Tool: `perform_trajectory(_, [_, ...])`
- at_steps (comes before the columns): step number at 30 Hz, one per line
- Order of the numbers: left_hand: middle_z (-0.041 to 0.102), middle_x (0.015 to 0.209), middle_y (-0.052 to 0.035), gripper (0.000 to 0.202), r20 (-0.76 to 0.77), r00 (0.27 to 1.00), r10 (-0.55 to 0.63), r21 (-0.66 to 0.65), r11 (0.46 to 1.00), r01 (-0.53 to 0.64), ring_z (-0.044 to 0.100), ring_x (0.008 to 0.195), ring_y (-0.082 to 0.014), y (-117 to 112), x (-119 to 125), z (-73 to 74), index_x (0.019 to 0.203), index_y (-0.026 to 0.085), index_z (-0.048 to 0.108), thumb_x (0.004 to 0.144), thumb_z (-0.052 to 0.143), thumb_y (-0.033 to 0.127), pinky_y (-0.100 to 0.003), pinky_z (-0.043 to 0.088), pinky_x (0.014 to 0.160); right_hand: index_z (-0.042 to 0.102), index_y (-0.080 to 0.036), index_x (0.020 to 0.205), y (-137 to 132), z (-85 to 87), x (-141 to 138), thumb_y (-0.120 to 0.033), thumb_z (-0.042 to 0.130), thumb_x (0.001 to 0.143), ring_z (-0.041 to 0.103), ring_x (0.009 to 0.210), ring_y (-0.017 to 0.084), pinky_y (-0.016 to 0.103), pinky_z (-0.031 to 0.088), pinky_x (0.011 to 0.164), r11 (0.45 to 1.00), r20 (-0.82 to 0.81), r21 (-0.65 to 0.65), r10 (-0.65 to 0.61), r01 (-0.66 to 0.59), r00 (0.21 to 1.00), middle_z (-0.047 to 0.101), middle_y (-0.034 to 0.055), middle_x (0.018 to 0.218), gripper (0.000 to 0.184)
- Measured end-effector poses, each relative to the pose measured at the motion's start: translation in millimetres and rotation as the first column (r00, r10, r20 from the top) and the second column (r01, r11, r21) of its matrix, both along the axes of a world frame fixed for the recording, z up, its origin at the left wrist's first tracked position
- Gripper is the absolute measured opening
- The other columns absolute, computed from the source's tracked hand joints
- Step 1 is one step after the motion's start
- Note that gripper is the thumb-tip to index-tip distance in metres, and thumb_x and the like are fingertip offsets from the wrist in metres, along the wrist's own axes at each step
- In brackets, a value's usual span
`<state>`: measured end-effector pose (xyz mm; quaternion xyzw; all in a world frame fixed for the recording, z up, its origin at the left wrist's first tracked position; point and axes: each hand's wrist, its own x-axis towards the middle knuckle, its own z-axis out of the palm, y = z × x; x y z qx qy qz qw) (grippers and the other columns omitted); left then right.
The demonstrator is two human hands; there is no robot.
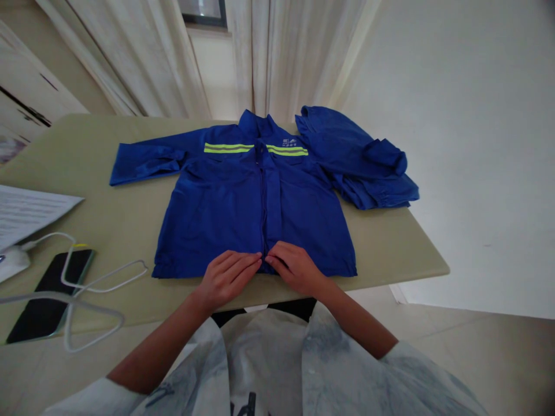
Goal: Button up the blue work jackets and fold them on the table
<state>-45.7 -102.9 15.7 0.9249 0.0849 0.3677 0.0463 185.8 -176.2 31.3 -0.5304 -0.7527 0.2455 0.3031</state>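
Jacket [217,214]: blue, laid flat and front up on the table [381,242]. The collar is at the far side and the hem [182,270] at the near edge. The zip [263,202] runs down its middle and looks closed. Two yellow-green stripes [228,148] cross its chest. One sleeve [147,159] lies stretched out to the left of the jacket's body.

Left hand [225,277]: rests palm down on the hem, just left of the zip's foot. The fingers are straight and side by side, pressed flat on the cloth and clasping nothing visible.

Right hand [295,267]: rests on the hem just right of the zip's foot. The fingers are laid out, slightly arched, and point toward the left hand. The fingertips of both hands nearly meet at the zip. It cannot be told whether either thumb grips cloth underneath.

Second garment [359,162]: blue, bundled loosely. It lies against the jacket's right shoulder and overlaps that side.

Well left of the jacket lie a dark phone [47,300], a looped white cable [99,286] lying across it, and a printed paper [26,211]. Pale curtains [277,52] hang beyond the jacket's collar.
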Motion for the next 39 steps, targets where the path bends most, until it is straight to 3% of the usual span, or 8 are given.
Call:
perform_trajectory(4, [0.078,0.122,-0.0142,0.029,-0.016,1.000,-0.013,0.089,0.996,0.014,0.076,0.108,-0.0228,0.3,-1.0,4.3,0.126,0.014,0.068,0.099,0.061,0.006,-0.036,0.062,0.082,0.063,-0.021,0.095,-1.0,-0.9,-3.4,-0.032,0.048,0.111,0.058,0.083,0.017,0.028,0.044,0.079,0.999,-0.066,-0.017,-0.038,0.037,0.997,0.062,0.0025,0.088,0.025])
perform_trajectory(10, [0.079,0.121,-0.0115,0.027,-0.030,1.000,0.003,0.107,0.994,0.000,0.076,0.107,-0.0208,1.1,-3.0,7.0,0.125,0.017,0.069,0.101,0.059,0.009,-0.034,0.062,0.081,0.061,-0.021,0.091,3.5,-1.3,-6.4,-0.029,0.048,0.111,0.058,0.083,0.016,0.027,0.044,0.079,0.998,-0.166,-0.044,-0.061,0.055,0.984,0.060,0.0009,0.086,0.025])
perform_trajectory(21, [0.078,0.122,-0.0121,0.037,-0.041,0.999,-0.024,0.054,0.998,0.026,0.076,0.106,-0.0229,-0.9,-4.2,-1.8,0.135,0.017,0.065,0.100,0.060,0.009,-0.036,0.062,0.082,0.062,-0.020,0.088,1.9,-5.4,-4.3,-0.032,0.048,0.111,0.057,0.080,0.016,0.028,0.045,0.078,0.994,-0.121,-0.068,0.079,-0.087,0.990,0.061,0.0013,0.084,0.030])
perform_trajectory(26, [0.077,0.127,-0.0094,0.033,-0.064,0.997,0.045,-0.037,0.998,-0.048,0.075,0.112,-0.0210,5.3,2.5,-0.6,0.130,0.022,0.067,0.100,0.059,0.010,-0.036,0.059,0.091,0.063,-0.021,0.087,2.9,-2.8,-4.0,-0.035,0.048,0.111,0.060,0.080,0.015,0.027,0.046,0.077,0.996,-0.215,-0.074,-0.064,0.049,0.974,0.063,0.0009,0.083,0.031])
perform_trajectory(30, [0.081,0.112,-0.0061,0.022,-0.084,0.992,0.096,-0.055,0.993,-0.101,0.077,0.094,-0.0181,11.5,10.5,1.9,0.116,0.020,0.070,0.099,0.061,0.011,-0.034,0.058,0.087,0.064,-0.021,0.097,-0.9,-4.8,-7.9,-0.043,0.062,0.104,0.063,0.084,0.018,0.030,0.049,0.078,0.985,-0.226,0.005,-0.169,0.174,0.959,0.067,0.0038,0.090,0.023])
perform_trajectory(32, [0.081,0.109,-0.0056,0.021,-0.072,0.992,0.103,-0.063,0.992,-0.108,0.077,0.088,-0.0173,12.5,12.4,2.5,0.116,0.021,0.070,0.099,0.062,0.012,-0.034,0.058,0.084,0.065,-0.021,0.106,-4.5,-10.1,-10.4,-0.046,0.073,0.096,0.064,0.089,0.022,0.034,0.052,0.081,0.973,-0.182,0.089,-0.195,0.214,0.964,0.069,0.0077,0.097,0.029])
perform_trajectory(35, [0.081,0.110,-0.0058,0.024,-0.046,0.994,0.098,-0.077,0.992,-0.101,0.077,0.089,-0.0175,11.0,12.7,1.8,0.119,0.022,0.070,0.098,0.062,0.013,-0.033,0.058,0.083,0.066,-0.022,0.108,-9.4,-19.3,-13.3,-0.043,0.074,0.096,0.066,0.094,0.024,0.038,0.054,0.085,0.950,-0.142,0.182,-0.228,0.252,0.963,0.072,0.0103,0.100,0.026])
perform_trajectory(39, [0.080,0.116,-0.0074,0.023,-0.047,0.994,0.095,-0.061,0.993,-0.098,0.077,0.094,-0.0187,7.0,12.2,0.4,0.118,0.022,0.068,0.099,0.061,0.011,-0.035,0.058,0.084,0.068,-0.022,0.105,-12.2,-20.4,-14.7,-0.042,0.077,0.095,0.068,0.095,0.023,0.037,0.055,0.087,0.959,-0.234,0.159,-0.194,0.234,0.953,0.074,0.0086,0.100,0.024])
